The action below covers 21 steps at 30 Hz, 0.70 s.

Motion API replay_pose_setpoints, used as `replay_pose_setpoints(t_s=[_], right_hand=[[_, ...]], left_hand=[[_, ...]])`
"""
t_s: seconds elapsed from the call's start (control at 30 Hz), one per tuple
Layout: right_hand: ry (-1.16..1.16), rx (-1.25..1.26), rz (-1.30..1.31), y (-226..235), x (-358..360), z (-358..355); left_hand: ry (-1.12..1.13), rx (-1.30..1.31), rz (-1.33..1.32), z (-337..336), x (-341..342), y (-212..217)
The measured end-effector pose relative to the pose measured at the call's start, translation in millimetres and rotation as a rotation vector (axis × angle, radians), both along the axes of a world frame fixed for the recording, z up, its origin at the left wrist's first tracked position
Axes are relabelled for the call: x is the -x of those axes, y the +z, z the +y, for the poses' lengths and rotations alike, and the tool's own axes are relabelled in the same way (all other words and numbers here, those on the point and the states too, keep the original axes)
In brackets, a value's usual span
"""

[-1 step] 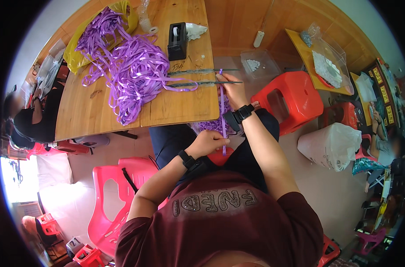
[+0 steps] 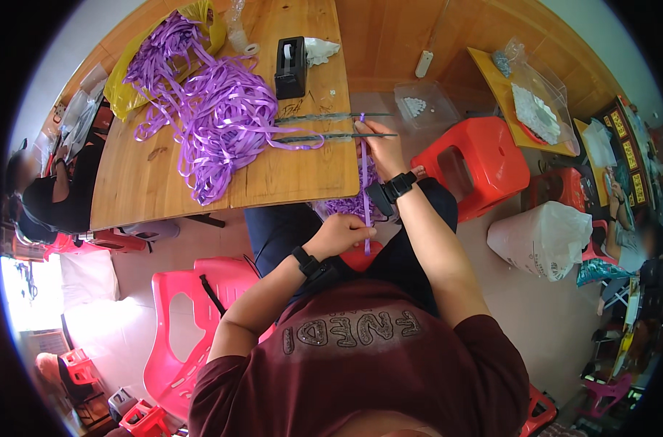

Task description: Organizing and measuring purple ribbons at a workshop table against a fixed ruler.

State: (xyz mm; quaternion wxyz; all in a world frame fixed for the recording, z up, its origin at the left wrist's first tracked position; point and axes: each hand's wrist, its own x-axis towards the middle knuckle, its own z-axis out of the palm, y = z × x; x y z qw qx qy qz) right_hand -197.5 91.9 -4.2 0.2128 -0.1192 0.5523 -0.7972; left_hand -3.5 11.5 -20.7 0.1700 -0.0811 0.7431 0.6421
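My left hand point(image 2: 347, 234) is closed in a pinch on the lower part of a narrow purple ribbon point(image 2: 365, 191), above my lap. The ribbon runs up, taut, to two thin dark rods point(image 2: 337, 136) that are taped to the wooden table and stick out past its right edge. At the nearer rod my right hand point(image 2: 382, 148) pinches the upper ribbon; its fingertips are partly hidden. A big tangled heap of purple ribbon point(image 2: 233, 109) lies on the table left of the rods. More purple ribbon point(image 2: 338, 210) shows below the table edge, by my lap.
A yellow bag point(image 2: 120, 81) and a black tape dispenser point(image 2: 290, 73) are on the wooden table point(image 2: 138, 189). Red stool point(image 2: 484, 164) and white sack point(image 2: 539, 240) stand right; a pink chair point(image 2: 164, 342) stands left. Other people sit at both far sides.
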Motion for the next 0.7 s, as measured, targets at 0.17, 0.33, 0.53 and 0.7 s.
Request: replay_pose_setpoints(t_s=[0.17,0.33,0.53,0.7], right_hand=[[0.004,-0.047,0.039,1.0,-2.5,8.3],[0.112,-0.147,0.04,4.3,-8.4,33.0],[0.098,-0.327,0.269,41.3,-46.9,66.9],[0.217,-0.449,0.987,84.9,-63.0,84.8]], left_hand=[[-0.301,0.169,0.381,-2.5,-14.5,16.4],[-0.424,0.096,0.66,1.3,-31.1,73.0],[-0.427,0.081,0.795,-9.3,-33.0,122.7],[-0.405,0.019,0.676,-25.2,-20.0,163.0]])
